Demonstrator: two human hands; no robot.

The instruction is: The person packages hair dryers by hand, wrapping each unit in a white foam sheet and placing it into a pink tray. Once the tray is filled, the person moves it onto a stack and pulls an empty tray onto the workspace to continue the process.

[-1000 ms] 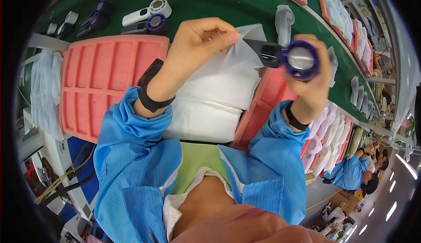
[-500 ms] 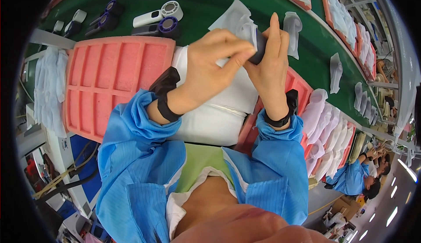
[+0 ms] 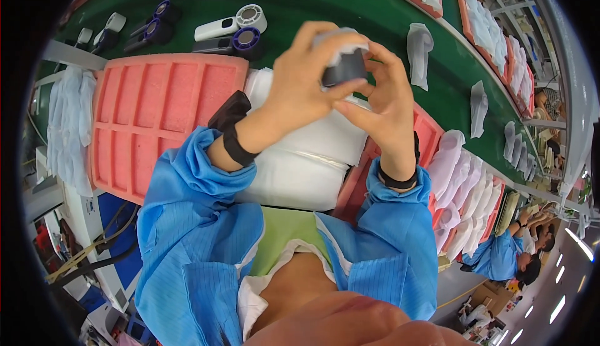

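Both hands meet above the counter's green belt (image 3: 350,8), pinching one small dark grey device (image 3: 342,70) partly wrapped in a thin white pouch (image 3: 340,41). The left hand (image 3: 300,90) curls fingers over its top, thumb pressed against its side; the right hand (image 3: 381,102) clamps it from below and behind, fingers closed on it. Beneath lie a stack of glossy white pouches (image 3: 300,158) and a pink foam tray (image 3: 156,115) with long rectangular slots. Beyond it, white and purple handheld fans (image 3: 231,27) rest on the belt.
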